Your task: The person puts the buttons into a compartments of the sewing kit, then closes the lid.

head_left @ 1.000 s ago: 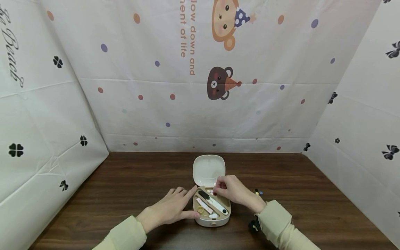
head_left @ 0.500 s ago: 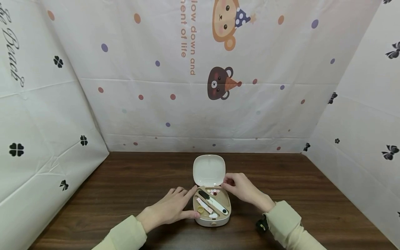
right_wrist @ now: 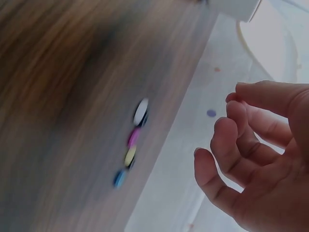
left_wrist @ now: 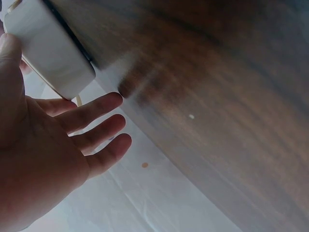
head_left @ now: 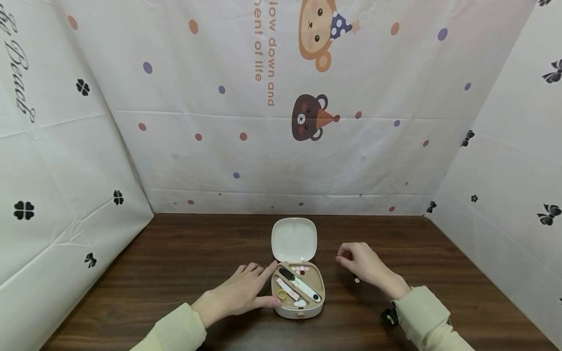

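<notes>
A white sewing box stands with its lid raised. My left hand spreads along its left side, index finger at the back corner and thumb at the front. Inside the tan tray lie small pink and white buttons, a dark red one, white-handled thread snips, a pale printed strip and a gold ring. Over the table to the box's right, my right hand has loosely bent fingers, with nothing visible between them. A white button lies below it.
Beside the white button, a pink disc, a yellow disc and a blue disc lie in a row on the brown wooden table. A printed white cloth hangs behind the table and along both sides.
My right hand has moved right from over the button compartment to beyond the box, uncovering the buttons in the tray. My left hand has stayed against the box.
</notes>
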Available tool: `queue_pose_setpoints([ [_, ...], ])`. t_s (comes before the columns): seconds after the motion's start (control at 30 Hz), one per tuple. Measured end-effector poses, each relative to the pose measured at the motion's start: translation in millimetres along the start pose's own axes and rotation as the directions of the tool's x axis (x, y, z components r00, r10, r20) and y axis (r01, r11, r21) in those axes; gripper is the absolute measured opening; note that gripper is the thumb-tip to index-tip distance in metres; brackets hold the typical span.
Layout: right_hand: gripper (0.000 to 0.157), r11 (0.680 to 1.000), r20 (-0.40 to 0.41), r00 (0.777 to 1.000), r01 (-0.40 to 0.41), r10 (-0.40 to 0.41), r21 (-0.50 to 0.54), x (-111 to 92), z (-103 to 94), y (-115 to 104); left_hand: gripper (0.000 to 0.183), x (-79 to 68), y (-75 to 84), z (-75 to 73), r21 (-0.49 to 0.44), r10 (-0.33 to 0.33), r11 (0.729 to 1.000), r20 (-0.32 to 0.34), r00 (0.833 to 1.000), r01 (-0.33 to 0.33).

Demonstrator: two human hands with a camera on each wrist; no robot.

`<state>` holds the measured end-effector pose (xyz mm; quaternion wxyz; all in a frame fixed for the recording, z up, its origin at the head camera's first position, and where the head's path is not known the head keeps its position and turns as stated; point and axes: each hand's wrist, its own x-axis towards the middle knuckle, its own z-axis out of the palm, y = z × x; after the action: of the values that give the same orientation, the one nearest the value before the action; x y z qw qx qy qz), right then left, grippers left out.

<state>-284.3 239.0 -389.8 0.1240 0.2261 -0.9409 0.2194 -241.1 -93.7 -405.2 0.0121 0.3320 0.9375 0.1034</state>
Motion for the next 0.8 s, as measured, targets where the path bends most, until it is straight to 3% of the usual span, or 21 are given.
queue_pose_setpoints([
  [0.37,0.009,0.973,0.069,0.980,-0.175,0.187,-0.151,-9,-12.8,21,0.095,-1.0,0.8,0.0,0.003,-0.005,1.000,0.005,1.000,0.005],
  [0.8,0.014,0.949,0.131,0.953,-0.243,0.272,-0.201,-15,-12.8,40,0.094,-0.8,0.1,-0.8,0.008,0.006,1.000,-0.003,1.000,-0.006],
])
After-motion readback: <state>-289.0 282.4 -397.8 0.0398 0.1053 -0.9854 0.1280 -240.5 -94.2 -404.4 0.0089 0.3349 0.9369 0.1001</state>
